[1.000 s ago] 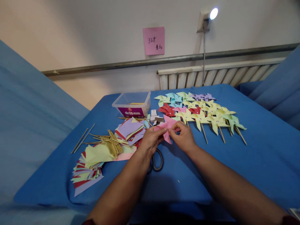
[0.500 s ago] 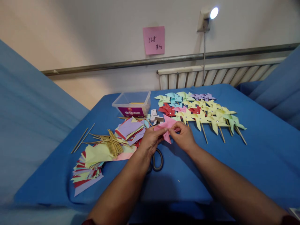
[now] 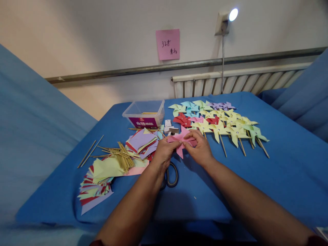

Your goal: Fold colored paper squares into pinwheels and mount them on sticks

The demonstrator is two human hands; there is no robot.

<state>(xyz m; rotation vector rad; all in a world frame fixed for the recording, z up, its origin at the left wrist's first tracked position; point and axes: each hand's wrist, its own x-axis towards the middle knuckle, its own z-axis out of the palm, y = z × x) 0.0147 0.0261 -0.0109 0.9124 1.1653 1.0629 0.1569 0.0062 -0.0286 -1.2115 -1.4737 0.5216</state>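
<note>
Both of my hands pinch a pink paper pinwheel (image 3: 180,140) just above the blue table (image 3: 256,177). My left hand (image 3: 164,152) grips its left side and my right hand (image 3: 200,147) grips its centre and right side. The folded points of the pinwheel stick out above and below my fingers. Scissors (image 3: 171,175) lie on the table under my left wrist, partly hidden.
Several finished pinwheels on sticks (image 3: 220,123) lie at the back right. A clear plastic box (image 3: 145,113) stands at the back. Coloured paper squares (image 3: 142,141), a bundle of wooden sticks (image 3: 123,158) and a paper stack (image 3: 98,181) lie at the left.
My hands have drawn the pink pinwheel slightly up and closer together; its points have folded in more. Everything else on the table stays still.
</note>
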